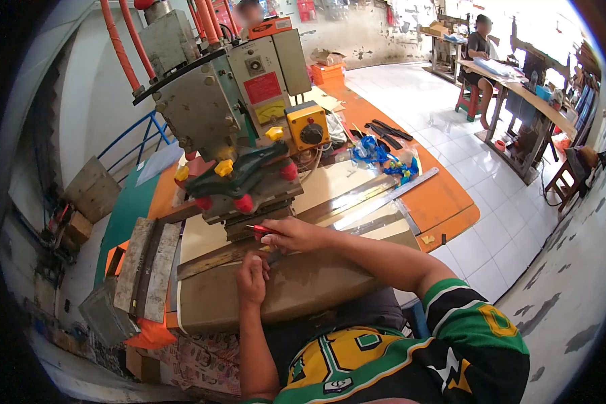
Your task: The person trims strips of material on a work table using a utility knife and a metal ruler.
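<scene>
My right hand (pixel 293 235) is closed round a small red tool (pixel 259 229) with a dark tip, held just in front of the press machine's lower block (pixel 249 222). Close below it, my left hand (pixel 252 276) has its fingers curled together; what they hold, if anything, is too small to make out. Both hands are over the brown padded edge (pixel 209 296) of the work table. A worn wooden strip (pixel 212 260) lies on the table beside my left hand.
The press machine (pixel 195 101) rises at the back left. A metal ruler (pixel 411 186), blue plastic (pixel 370 151) and black straps (pixel 388 132) lie at the right. Wooden blocks (pixel 141 269) stand at the left edge. Another person (pixel 479 50) sits at a far table.
</scene>
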